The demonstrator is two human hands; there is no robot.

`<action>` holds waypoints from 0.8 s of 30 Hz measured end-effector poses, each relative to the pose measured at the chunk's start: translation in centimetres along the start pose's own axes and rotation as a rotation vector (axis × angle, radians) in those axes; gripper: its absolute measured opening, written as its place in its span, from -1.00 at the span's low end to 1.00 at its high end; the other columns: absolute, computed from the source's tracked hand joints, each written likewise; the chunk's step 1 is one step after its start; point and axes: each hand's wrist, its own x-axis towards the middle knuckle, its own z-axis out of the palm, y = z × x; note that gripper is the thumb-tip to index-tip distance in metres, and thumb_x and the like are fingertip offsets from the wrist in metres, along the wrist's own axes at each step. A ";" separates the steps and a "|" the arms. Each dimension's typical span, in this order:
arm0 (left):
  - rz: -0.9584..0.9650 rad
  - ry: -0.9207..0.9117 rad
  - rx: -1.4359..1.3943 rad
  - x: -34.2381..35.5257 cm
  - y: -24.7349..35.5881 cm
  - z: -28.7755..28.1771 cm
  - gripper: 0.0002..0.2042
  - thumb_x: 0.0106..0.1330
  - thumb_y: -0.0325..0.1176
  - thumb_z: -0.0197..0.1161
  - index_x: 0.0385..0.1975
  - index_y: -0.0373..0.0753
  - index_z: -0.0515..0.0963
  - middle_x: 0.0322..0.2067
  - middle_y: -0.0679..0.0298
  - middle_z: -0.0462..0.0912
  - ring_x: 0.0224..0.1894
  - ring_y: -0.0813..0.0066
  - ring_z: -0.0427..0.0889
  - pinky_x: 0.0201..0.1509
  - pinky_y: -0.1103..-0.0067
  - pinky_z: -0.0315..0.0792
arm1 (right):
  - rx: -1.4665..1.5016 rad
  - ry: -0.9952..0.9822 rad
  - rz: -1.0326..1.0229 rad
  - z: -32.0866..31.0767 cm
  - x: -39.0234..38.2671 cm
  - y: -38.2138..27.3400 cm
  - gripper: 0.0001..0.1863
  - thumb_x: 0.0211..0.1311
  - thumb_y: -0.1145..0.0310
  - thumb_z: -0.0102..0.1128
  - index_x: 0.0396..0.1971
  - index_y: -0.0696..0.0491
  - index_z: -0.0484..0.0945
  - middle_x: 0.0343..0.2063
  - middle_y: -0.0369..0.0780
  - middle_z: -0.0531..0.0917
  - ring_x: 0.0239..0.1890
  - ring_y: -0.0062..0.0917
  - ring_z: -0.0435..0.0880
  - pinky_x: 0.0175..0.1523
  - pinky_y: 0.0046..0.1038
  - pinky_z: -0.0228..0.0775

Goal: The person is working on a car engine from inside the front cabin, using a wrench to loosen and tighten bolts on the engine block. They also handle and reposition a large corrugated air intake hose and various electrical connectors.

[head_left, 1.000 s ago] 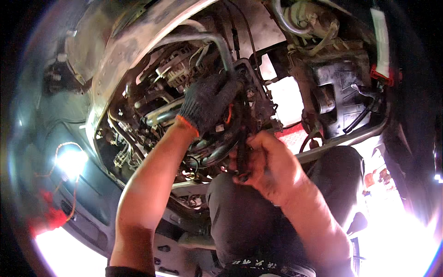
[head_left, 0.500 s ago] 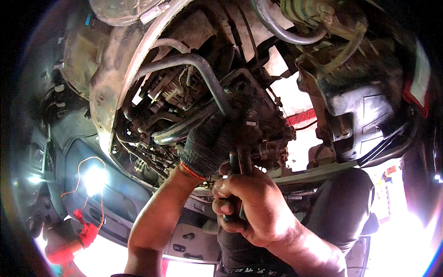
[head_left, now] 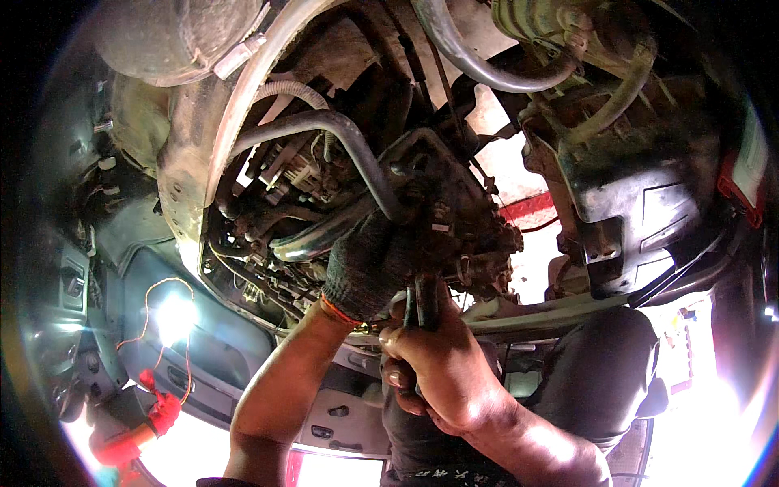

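Observation:
My left hand [head_left: 365, 264], in a dark knitted glove with an orange cuff, reaches up into the engine bay. It is against the lower end of a bent grey hose [head_left: 355, 138]; its fingertips are lost in shadow. Just right of and below it, my bare right hand [head_left: 450, 365] is closed round a dark, two-handled tool [head_left: 424, 300] that looks like pliers. The tool's working end disappears into the dark beside the glove. Behind both hands is a grimy engine block [head_left: 442, 195] with several lines and fittings.
A pale curved metal edge [head_left: 235, 114] borders the left side. A black plastic cover [head_left: 649, 203] hangs at right. At lower left, a bright lamp [head_left: 174, 316] shines near an orange cord [head_left: 148, 312] and what looks like another person's red-gloved hand [head_left: 165, 412]. My knee [head_left: 604, 357] is bent at lower right.
The view has shifted slightly, so the engine parts sit lower in the picture. My right hand's fingers have moved on the tool, and less of its lower end shows. The left hand stays by the hose.

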 end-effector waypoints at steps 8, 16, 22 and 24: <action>-0.377 -0.063 -0.566 -0.3 0.5 0.5 -0.44 0.26 -0.37 0.28 0.28 -0.31 0.35 0.18 0.03 0.50 0.11 0.05 0.58 0.09 0.42 0.55 | -0.132 -0.080 -0.126 -1.2 1.0 1.1 -0.64 0.11 0.59 0.01 -0.08 0.00 0.24 -0.36 -0.17 0.49 -0.58 -0.44 0.52 -0.68 -0.43 0.34; -0.359 -0.040 -0.510 0.2 1.1 -0.9 -0.39 0.22 -0.28 0.34 0.28 -0.30 0.35 0.11 0.03 0.58 0.11 0.16 0.61 0.18 0.40 0.49 | -0.096 -0.086 -0.294 -1.2 1.5 2.4 -0.65 0.12 0.53 0.03 -0.05 0.10 0.30 -0.46 -0.17 0.53 -0.55 -0.40 0.59 -0.45 -0.35 0.50; -0.299 0.028 -0.361 -0.5 0.5 0.0 -0.52 0.31 -0.27 0.24 0.23 -0.23 0.43 0.10 0.05 0.60 0.15 0.20 0.60 0.22 0.38 0.45 | 0.147 -0.124 -0.190 -1.3 0.3 1.8 -0.89 0.19 0.39 0.09 -0.35 0.09 0.45 -0.53 -0.22 0.50 -0.60 -0.47 0.50 -0.54 -0.36 0.42; -0.352 0.101 -0.521 -1.2 -0.2 1.7 -0.58 0.34 -0.27 0.19 0.19 -0.21 0.48 0.06 0.04 0.62 0.11 0.13 0.60 0.18 0.37 0.47 | -0.171 -0.036 -0.303 -1.7 2.0 3.2 -0.88 0.20 0.35 0.10 -0.44 0.08 0.46 -0.55 -0.24 0.49 -0.61 -0.51 0.46 -0.58 -0.38 0.38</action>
